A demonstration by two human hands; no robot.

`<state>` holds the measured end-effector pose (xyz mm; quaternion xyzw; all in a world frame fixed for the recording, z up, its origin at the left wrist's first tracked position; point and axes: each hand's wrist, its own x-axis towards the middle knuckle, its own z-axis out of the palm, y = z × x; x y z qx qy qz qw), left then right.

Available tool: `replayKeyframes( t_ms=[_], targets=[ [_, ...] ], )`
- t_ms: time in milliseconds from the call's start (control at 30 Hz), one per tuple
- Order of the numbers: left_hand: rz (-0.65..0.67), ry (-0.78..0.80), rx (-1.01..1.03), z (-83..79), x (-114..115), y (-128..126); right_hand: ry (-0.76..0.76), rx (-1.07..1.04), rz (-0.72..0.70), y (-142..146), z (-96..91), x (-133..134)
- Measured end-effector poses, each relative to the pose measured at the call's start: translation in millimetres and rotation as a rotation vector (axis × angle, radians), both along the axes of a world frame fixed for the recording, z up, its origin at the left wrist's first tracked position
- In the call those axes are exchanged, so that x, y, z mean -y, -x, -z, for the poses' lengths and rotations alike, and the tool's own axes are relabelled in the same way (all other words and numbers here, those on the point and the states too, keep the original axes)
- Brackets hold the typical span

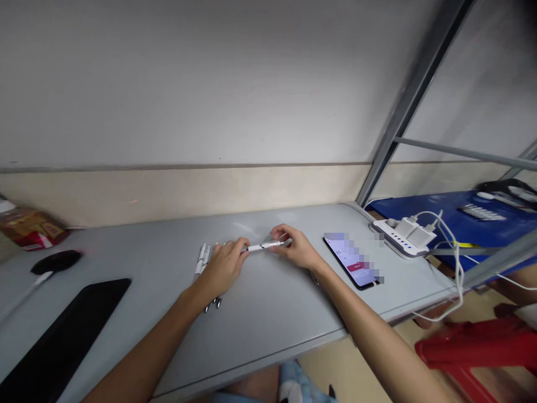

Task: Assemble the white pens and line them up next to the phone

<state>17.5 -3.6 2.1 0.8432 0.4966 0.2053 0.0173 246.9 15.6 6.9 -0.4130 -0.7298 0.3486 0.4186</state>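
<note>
Both my hands meet over the middle of the grey table [272,313]. My left hand [224,266] pinches one end of a white pen [264,245], and my right hand [296,246] grips its other end, so the pen spans the gap between them just above the table. Several more white pens [202,259] lie in a small bunch under and beside my left hand, partly hidden by it.
A phone [354,261] with a lit screen lies right of my right hand. A white power strip [400,236] with plugs and cables sits at the table's right end. A black flat object [62,336], a black mouse [56,261] and a red packet [31,229] are at left; a red stool [474,341] stands at lower right.
</note>
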Motion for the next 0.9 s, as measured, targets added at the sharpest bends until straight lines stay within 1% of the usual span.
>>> replayKeyframes(
  t_ms=[100,133,233,300,367,400,467,533,700,800,900],
  targets=[
    [0.013,-0.012,-0.013,3.1,-2,1,0.099,0.089,-0.009,-1,0.9,0],
    [0.015,-0.015,-0.023,3.7,-2,2,0.086,0.107,-0.010,-1,1.0,0],
    [0.019,-0.011,-0.038,3.9,-3,2,-0.033,0.071,-0.008,0,0.4,2],
    [0.022,-0.015,-0.042,2.8,-2,1,-0.028,0.075,-0.023,1,-0.3,3],
    [0.027,-0.026,-0.060,1.2,-1,0,0.005,0.156,-0.040,1,-0.9,4],
    [0.028,-0.029,-0.074,0.5,0,-1,-0.002,0.202,-0.047,2,-1.2,4],
    [0.018,-0.028,-0.102,-0.5,1,-2,-0.074,0.258,-0.050,2,-1.7,5],
    [-0.002,-0.025,-0.110,-1.2,2,-4,-0.173,0.261,-0.035,3,-1.9,5],
    [-0.003,0.024,-0.039,-4.9,3,-6,-0.360,0.349,0.030,4,0.9,4],
    [-0.012,0.044,0.006,-8.2,3,-5,-0.424,0.416,0.075,2,3.8,2],
    [0.006,0.040,0.057,-9.5,2,-2,-0.432,0.468,0.137,-1,5.5,-1]
  ],
)
